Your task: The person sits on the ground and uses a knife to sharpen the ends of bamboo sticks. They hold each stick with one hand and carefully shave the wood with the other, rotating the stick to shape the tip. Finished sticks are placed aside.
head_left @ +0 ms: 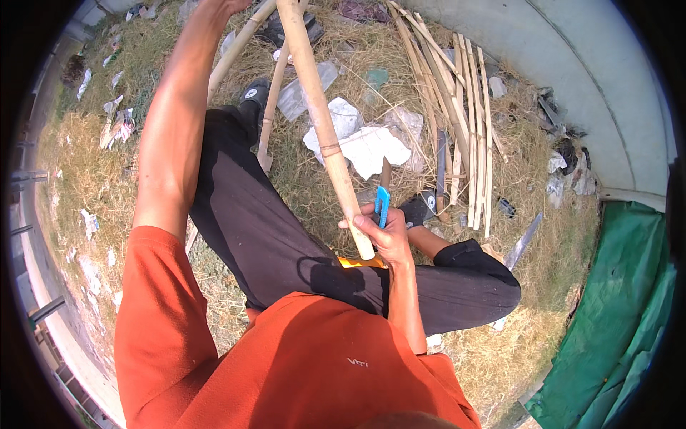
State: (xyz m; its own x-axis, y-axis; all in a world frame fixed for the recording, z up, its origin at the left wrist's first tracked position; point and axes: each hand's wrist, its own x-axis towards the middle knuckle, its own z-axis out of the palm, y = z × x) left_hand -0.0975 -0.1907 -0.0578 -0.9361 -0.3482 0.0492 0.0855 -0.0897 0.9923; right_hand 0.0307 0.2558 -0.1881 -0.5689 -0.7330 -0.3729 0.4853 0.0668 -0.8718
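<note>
A long bamboo pole (321, 121) slants from the upper edge down to my lap, its lower end pale and cut. My right hand (389, 236) is closed around a blue and dark utility knife (382, 206). The thumb and fingers of that same hand also press on the pole near its lower end. At the upper left my left arm reaches far forward. Only a bit of my left hand (230, 6) shows at the upper edge, beside the pole's far part; its fingers are out of sight.
Split bamboo strips (471, 136) lie in a bundle at the right, beside a long flat blade (441, 161). Another blade (524, 242) lies past my right knee. White scraps (375, 149) litter the dry grass. A green tarp (607, 314) hangs at the right.
</note>
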